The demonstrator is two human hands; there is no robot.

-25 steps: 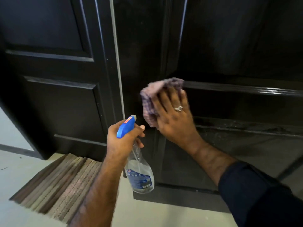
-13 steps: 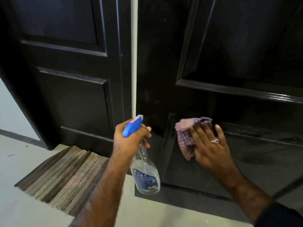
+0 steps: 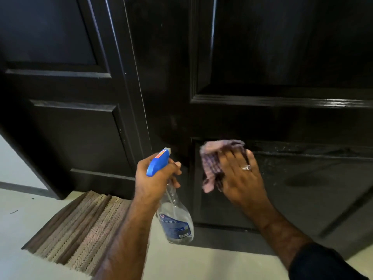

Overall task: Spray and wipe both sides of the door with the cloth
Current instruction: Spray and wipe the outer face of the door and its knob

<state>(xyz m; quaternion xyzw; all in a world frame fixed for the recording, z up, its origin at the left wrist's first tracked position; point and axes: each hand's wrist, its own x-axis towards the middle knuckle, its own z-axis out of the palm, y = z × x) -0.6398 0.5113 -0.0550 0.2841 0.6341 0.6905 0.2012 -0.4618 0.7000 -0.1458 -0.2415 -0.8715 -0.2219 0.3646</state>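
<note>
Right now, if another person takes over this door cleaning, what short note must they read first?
Left hand: grips the spray bottle by its blue trigger head, nozzle toward the door, bottle hanging clear of the floor.
Right hand: fingers flat, pressing the checked cloth on the upper left corner of the lower door panel.
Done: that panel shows wet spray marks to the right of the cloth.
Left: wipe the wet area; the other side of the door is not in view.

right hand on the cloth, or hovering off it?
Touching. The head view shows the right hand flat on the cloth, its fingers overlapping the fabric and pressing it against the door; no gap visible.
</note>
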